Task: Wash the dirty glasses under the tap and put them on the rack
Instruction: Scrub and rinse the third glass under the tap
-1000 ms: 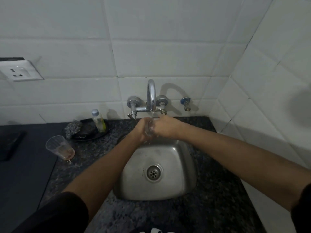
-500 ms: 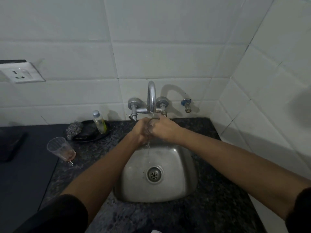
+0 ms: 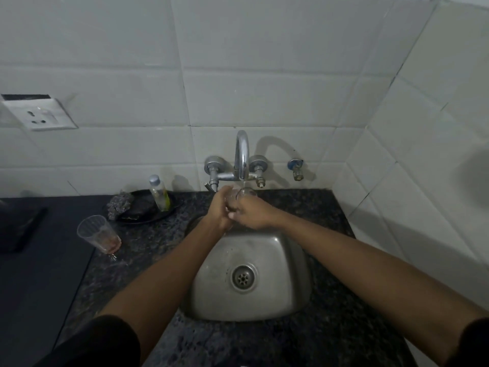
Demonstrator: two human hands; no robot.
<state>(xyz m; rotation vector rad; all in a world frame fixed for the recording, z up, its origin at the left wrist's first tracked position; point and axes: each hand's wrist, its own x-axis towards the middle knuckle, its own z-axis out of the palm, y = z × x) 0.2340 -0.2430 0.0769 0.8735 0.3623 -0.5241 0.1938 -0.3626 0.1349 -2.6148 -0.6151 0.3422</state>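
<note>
A clear glass [image 3: 242, 195] sits between both my hands under the running tap [image 3: 242, 154], above the back of the steel sink [image 3: 288, 260]. My left hand [image 3: 221, 207] wraps its left side and my right hand [image 3: 252, 211] wraps its right side, so most of the glass is hidden. A second clear glass [image 3: 98, 234] with reddish dregs stands on the dark counter left of the sink. No rack is in view.
A black dish [image 3: 169, 207] behind the dirty glass holds a steel scrubber [image 3: 119, 205] and a small bottle [image 3: 158, 193]. A wall socket [image 3: 39, 115] is at the left. White tiled walls close the back and right. A dark mat covers the counter's left part.
Both hands stay on the glass under the tap, shifting slightly around it. The view has tilted down a little.
</note>
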